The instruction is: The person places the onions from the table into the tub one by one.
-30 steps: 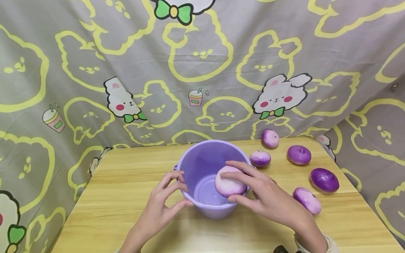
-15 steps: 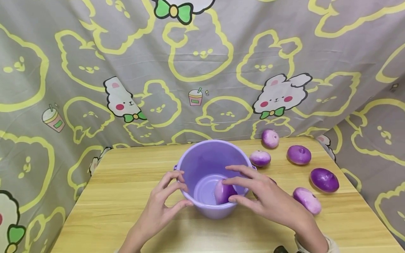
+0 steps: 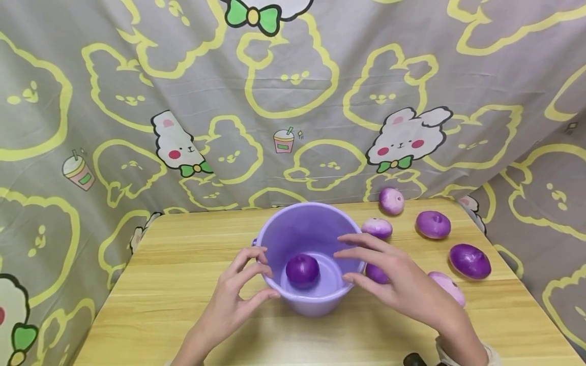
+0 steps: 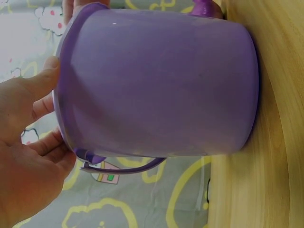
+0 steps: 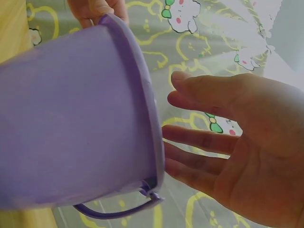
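Note:
A lilac bucket (image 3: 316,305) stands upright on the wooden table, its handle (image 4: 128,169) hanging down in the left wrist view. My left hand (image 3: 240,284) grips the rim on its left side, fingers over the edge and thumb outside. On the bucket's floor lies a purple onion (image 3: 302,271), apart from both hands. Over the right side of the rim my right hand (image 3: 393,274) holds nothing; its fingers are spread and slightly bent. Another purple onion (image 3: 376,274) sits just outside the bucket, partly hidden by that hand.
Several more onions lie on the right of the table, among them a dark purple onion (image 3: 470,261) and a pale onion (image 3: 391,201) at the back. A dark object (image 3: 414,360) shows at the bottom edge. A patterned curtain (image 3: 316,96) hangs behind the table (image 3: 183,264).
My right hand has let go of an onion, which dropped and rolled left on the bucket's floor. That hand has since moved slightly right. My left hand has stayed on the rim.

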A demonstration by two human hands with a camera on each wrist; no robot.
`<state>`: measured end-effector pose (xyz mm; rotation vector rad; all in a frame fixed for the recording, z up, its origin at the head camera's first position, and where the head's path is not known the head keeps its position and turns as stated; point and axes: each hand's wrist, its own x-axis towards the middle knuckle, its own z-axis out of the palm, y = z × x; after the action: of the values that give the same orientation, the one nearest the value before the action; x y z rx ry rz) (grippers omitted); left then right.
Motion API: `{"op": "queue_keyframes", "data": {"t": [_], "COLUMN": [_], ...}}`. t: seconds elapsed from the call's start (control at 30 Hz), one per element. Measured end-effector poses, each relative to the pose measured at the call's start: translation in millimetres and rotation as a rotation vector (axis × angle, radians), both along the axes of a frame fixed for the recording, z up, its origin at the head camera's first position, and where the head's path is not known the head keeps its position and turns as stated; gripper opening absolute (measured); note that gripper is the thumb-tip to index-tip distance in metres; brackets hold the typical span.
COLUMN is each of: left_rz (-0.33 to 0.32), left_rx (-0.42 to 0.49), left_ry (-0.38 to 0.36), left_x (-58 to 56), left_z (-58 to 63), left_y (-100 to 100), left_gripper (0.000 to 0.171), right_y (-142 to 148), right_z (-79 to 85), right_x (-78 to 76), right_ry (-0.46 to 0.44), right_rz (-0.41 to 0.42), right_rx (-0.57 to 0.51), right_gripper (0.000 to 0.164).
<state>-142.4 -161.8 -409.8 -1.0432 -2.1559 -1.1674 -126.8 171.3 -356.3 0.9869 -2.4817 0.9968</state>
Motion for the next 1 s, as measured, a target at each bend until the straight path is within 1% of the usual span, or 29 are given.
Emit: {"op": "queue_keyframes", "data": {"t": [0.27,0.43,0.6,0.67,0.8,0.9,1.0], "left_rz": [0.012,0.009,0.013,0.017,0.018,0.018,0.013], "left_rx": [-0.006,-0.008,-0.013,-0.015,-0.020,-0.022,-0.017], "left_ry": [0.012,0.012,0.004,-0.003,-0.008,-0.006,0.000], "left_x": [-0.4,-0.3,0.4,0.8,0.8,0.7,0.3], "left_z": [0.7,0.6,0.4,0.6,1.0,0.8,0.8], "left_y": [0,-1,-1,-1,-1,-1,-1], "left_gripper": [0.024,0.024,0.024,0.024,0.024,0.024,0.024], "right_y": [14,22,29,31,37,41,46], "right_z": [7.5,11.2,13.7,14.4,14.3,14.3,14.4], "right_x": [1.4,2.4,1.7,0.4,-2.1,-2.4,-2.4], "right_ry": [0.007,0.031,0.060,0.063,0.098,0.112,0.114], "right_rz": [-0.031,-0.068,-0.079,-0.080,-0.090,-0.107,-0.132], "right_rx": [-0.030,-0.035,-0.064,-0.071,-0.072,-0.078,-0.077], "right_gripper": [0.045,0.052,0.057,0.057,0.063,0.067,0.067]}}
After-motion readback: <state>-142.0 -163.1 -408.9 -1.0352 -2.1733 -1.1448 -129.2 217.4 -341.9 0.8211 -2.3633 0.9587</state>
